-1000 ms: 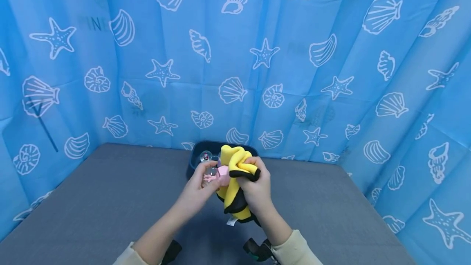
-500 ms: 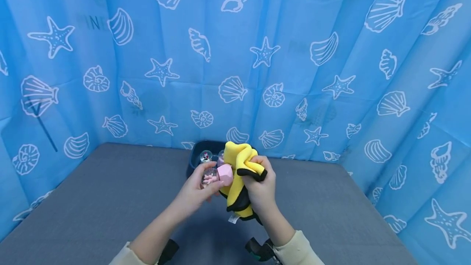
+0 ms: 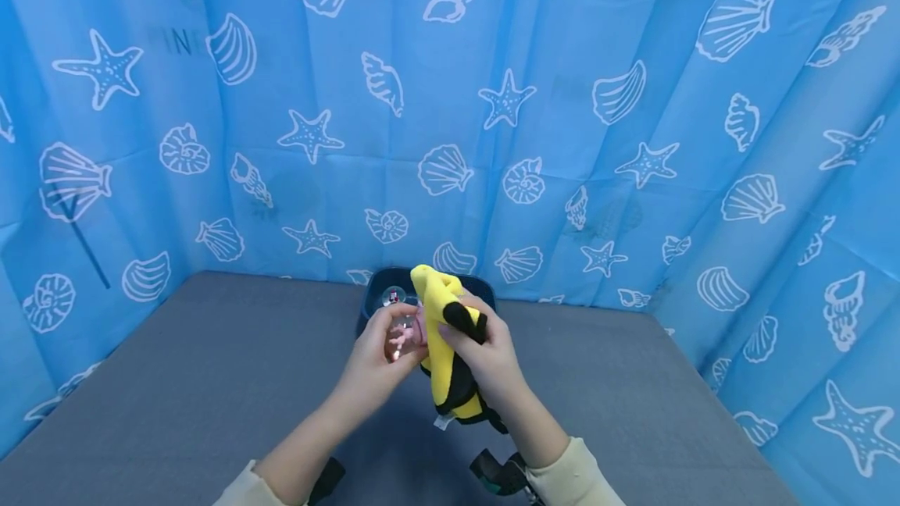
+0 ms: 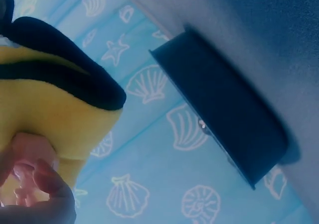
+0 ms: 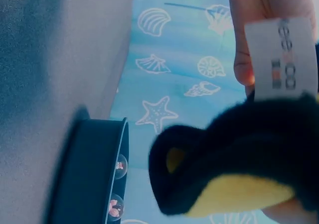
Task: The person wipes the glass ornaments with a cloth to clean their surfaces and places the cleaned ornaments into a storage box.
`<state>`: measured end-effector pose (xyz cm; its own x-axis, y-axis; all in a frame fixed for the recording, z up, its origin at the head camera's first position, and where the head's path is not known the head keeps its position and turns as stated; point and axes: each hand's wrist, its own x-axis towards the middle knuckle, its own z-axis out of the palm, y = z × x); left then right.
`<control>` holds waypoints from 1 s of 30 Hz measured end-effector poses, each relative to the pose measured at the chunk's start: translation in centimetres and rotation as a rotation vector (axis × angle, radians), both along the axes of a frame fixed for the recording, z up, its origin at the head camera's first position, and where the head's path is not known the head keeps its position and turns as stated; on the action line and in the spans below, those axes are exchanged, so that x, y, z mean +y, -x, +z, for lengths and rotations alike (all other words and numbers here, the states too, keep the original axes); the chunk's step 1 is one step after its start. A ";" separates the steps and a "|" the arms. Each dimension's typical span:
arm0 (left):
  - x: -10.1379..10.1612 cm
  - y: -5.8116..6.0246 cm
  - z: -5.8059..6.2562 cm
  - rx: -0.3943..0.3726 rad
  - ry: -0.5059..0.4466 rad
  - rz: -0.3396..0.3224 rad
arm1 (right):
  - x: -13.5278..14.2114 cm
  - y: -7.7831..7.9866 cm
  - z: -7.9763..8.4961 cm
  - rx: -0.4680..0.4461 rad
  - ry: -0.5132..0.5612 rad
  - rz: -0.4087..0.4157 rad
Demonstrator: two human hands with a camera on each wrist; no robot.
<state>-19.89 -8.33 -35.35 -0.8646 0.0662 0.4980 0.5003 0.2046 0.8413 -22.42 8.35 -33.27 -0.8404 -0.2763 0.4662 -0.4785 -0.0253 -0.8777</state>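
My left hand (image 3: 373, 358) holds a small snow globe (image 3: 402, 336) by its clear dome, which has a pink figure inside. Its faceted pink base (image 4: 32, 147) faces right, against a yellow cloth with black edging (image 3: 443, 358). My right hand (image 3: 492, 354) grips this folded cloth and presses it on the base. In the head view the cloth covers most of the base. A white label (image 5: 281, 59) sticks out from the cloth's edge in the right wrist view.
Behind the hands stands a dark blue bin (image 3: 485, 288) on the grey table (image 3: 281, 350). It holds other snow globes (image 5: 115, 207), partly hidden by the cloth in the head view. A blue shell-print curtain (image 3: 450, 100) hangs behind the table.
Half a second ago the pink base showed beside the cloth. Now the right hand has moved slightly left, and the cloth covers the base. The left hand keeps its hold on the globe.
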 end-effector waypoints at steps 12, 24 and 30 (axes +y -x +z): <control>0.1 0.4 -0.6 0.064 0.067 0.056 | -0.5 0.7 -0.8 0.042 -0.098 -0.013; 0.2 0.3 -0.5 0.016 0.053 0.078 | -1.0 0.9 -1.8 0.155 -0.013 -0.124; 0.1 0.2 -0.5 -0.069 0.056 0.096 | -0.8 0.9 -2.1 0.184 0.053 -0.180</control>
<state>-20.09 -8.22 -35.81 -0.9006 0.0074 0.4347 0.4171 0.2969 0.8590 -23.28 7.58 -35.35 -0.7736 -0.1012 0.6255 -0.6309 0.0311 -0.7753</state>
